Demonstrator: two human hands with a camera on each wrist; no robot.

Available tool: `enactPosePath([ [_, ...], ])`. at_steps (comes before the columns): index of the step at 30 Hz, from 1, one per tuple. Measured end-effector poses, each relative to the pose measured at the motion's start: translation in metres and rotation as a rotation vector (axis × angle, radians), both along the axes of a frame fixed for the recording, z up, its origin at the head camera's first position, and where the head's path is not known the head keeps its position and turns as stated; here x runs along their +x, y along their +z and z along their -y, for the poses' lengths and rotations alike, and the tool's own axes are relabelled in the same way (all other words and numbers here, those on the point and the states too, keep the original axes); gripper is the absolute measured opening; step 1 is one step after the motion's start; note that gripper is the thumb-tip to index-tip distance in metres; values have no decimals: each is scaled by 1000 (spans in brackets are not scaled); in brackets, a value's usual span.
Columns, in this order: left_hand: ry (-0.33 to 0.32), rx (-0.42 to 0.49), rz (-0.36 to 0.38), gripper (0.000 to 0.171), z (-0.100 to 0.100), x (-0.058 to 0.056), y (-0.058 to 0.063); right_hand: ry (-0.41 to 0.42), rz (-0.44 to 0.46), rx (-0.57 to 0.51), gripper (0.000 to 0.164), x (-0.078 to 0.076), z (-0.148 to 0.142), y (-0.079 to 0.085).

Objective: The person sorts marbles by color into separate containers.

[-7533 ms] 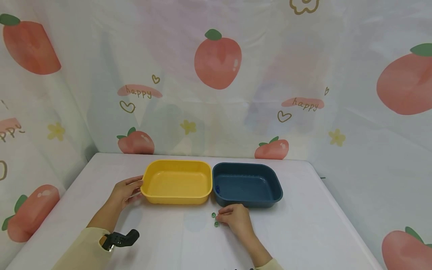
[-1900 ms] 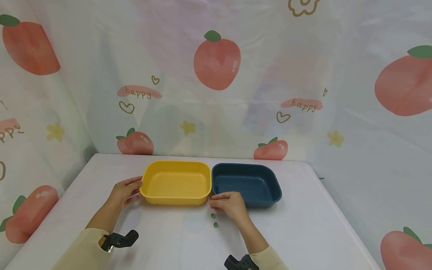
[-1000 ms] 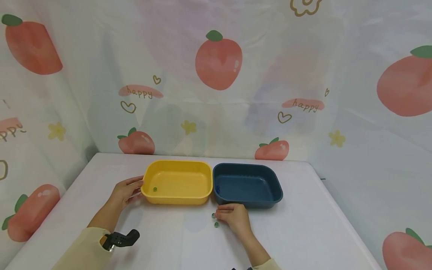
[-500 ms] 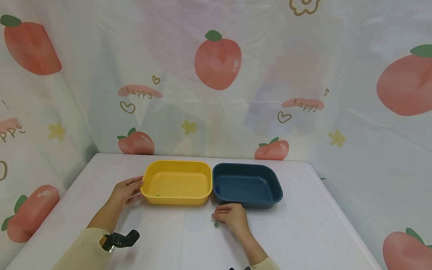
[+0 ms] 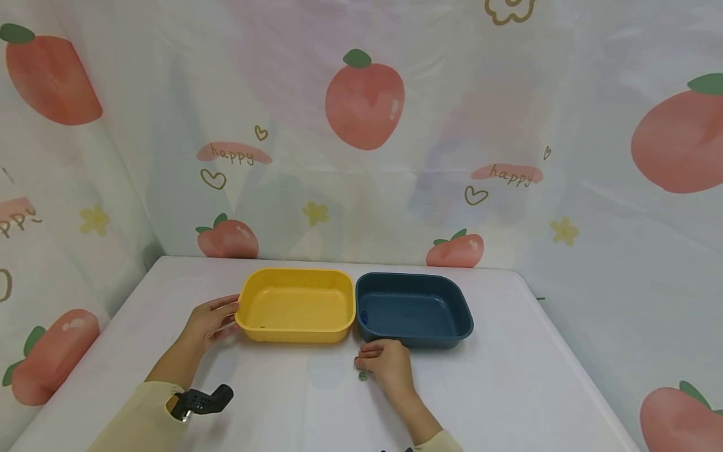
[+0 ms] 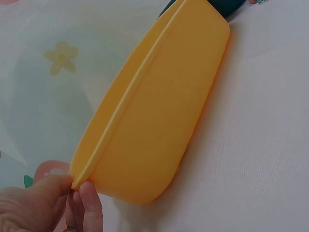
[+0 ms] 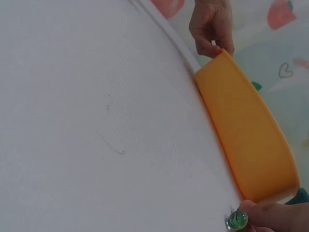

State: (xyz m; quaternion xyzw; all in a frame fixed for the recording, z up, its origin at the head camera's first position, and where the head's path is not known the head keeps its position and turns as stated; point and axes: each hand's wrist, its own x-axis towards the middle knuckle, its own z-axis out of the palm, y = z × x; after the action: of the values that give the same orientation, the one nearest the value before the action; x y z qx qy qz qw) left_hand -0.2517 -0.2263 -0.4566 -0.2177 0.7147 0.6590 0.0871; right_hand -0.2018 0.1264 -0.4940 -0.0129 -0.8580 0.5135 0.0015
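Note:
My left hand point(image 5: 208, 321) pinches the left rim of a yellow plastic basin point(image 5: 294, 336), with thumb and fingers on either side of the edge point(image 6: 83, 180). My right hand point(image 5: 390, 364) is low over the table, just in front of a navy basin point(image 5: 418, 342). Its thumb and fingers pinch together where the farther green marble lay; that marble is hidden by the fingertips. A second green glass marble point(image 7: 237, 220) lies on the table right beside them. Inside the yellow basin a sliver of a green marble point(image 5: 262, 327) shows behind the front wall.
Blue marbles point(image 5: 364, 317) lie at the left end of the navy basin, which stands side by side with the yellow one. A white cloth point(image 5: 271, 402) covers the table. A printed curtain point(image 5: 373, 201) hangs behind it.
A green marble appeared in the yellow basin and rolled to its front wall. My right hand came down from between the basins to the marbles on the table. My left hand stays put.

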Motion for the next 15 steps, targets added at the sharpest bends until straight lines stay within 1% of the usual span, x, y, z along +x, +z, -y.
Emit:
enactPosePath([
  [5, 0, 2, -8, 52, -1, 1, 1, -9, -22, 20, 23, 1, 2, 1],
  [15, 0, 3, -6, 53, -1, 1, 2, -1, -13, 21, 22, 1, 1, 2],
])
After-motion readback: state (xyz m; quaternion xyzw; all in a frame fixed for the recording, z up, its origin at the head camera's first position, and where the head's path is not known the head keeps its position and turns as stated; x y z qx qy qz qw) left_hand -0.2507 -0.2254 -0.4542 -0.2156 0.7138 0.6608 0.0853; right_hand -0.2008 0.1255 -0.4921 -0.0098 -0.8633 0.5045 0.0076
